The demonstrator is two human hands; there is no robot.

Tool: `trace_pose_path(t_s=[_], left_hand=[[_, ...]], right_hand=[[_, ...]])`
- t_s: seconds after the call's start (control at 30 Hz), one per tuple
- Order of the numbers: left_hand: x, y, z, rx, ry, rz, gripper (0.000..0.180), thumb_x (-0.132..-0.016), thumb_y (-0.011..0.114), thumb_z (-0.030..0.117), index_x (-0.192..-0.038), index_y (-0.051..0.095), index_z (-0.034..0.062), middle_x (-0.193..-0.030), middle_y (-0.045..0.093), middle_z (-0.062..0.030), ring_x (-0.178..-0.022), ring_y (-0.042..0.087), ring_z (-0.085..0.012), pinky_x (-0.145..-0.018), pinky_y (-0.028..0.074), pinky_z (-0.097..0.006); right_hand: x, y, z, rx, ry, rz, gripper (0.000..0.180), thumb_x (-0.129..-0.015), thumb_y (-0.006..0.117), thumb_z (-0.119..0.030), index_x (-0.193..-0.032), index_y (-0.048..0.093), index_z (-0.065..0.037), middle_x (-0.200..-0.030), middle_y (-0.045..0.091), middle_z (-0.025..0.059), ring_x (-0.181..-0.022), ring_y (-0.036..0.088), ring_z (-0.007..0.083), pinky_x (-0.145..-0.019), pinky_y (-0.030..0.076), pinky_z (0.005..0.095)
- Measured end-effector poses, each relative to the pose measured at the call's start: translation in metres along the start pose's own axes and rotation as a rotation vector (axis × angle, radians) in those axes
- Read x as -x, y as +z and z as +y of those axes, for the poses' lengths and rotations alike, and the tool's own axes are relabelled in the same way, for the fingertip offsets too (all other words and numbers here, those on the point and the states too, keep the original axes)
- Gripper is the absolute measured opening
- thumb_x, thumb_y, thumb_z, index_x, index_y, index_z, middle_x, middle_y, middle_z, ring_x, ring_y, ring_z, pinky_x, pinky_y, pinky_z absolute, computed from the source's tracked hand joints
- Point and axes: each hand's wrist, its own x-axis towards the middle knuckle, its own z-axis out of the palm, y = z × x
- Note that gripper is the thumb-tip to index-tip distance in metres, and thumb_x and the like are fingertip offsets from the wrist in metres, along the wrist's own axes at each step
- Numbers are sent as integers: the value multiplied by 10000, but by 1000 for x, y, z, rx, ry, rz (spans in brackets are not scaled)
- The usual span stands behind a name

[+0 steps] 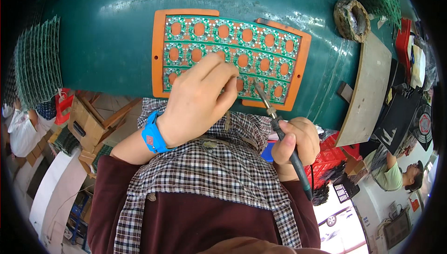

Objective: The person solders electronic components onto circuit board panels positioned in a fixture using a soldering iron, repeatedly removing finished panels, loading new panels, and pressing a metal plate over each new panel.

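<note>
An orange tray [159,35] lies on the green tabletop, holding green circuit boards [255,47] with rows of round cutouts. My left hand [200,96], with a blue band on its wrist, is over the lower middle of the boards. Its thumb and fingers come together in a pinch at the near row; whatever they hold is hidden. My right hand [298,144] grips a soldering iron [279,130] by its dark handle. The iron slants up and left, its tip over the near row at the right; I cannot tell whether it touches the board.
Stacked green board panels [37,61] stand at the table's left end. A rough ring-shaped holder [352,20] sits at the far right, beside a grey board [365,91]. A red crate [326,161] is below the table's right side. Another person [391,172] is farther right.
</note>
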Motion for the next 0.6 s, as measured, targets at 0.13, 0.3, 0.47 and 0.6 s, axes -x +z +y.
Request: trace_pose_path(t_s=[0.13, 0.3, 0.47, 0.6], left_hand=[[10, 5, -1, -40, 37, -29, 167, -758, 639, -55, -911, 615, 7, -841, 556, -84, -696, 583, -232, -593, 465, -322], [12, 8, -4, -107, 93, -22, 172, -783, 632, -42, -949, 622, 4, -836, 548, -87, -702, 581, -243, -602, 470, -334], [10, 10, -3, -127, 95, 17, 161, -797, 624, -31, -953, 633, 8, -837, 544, -80, -706, 583, -240, -591, 469, -332], [11, 9, -1, -205, 114, -23, 163, -793, 624, -25, -947, 644, 25, -827, 539, -71, -710, 587, -224, -579, 469, -326]], right_hand=[[7, 1, 0, 3, -23, -51, 101, -752, 600, -75, -734, 652, 9, -601, 584, 77, -475, 562, 203, -451, 454, 297], [11, 5, 1, -8, -25, -68, 78, -740, 611, -52, -755, 659, 8, -616, 588, 79, -487, 577, 199, -450, 448, 289], [13, 4, 1, 29, -27, -81, 81, -742, 613, -54, -759, 655, 13, -626, 601, 89, -487, 580, 200, -450, 455, 289], [15, 9, -1, 26, -17, -25, 85, -742, 613, -50, -770, 648, 23, -641, 620, 103, -485, 578, 203, -444, 452, 291]])
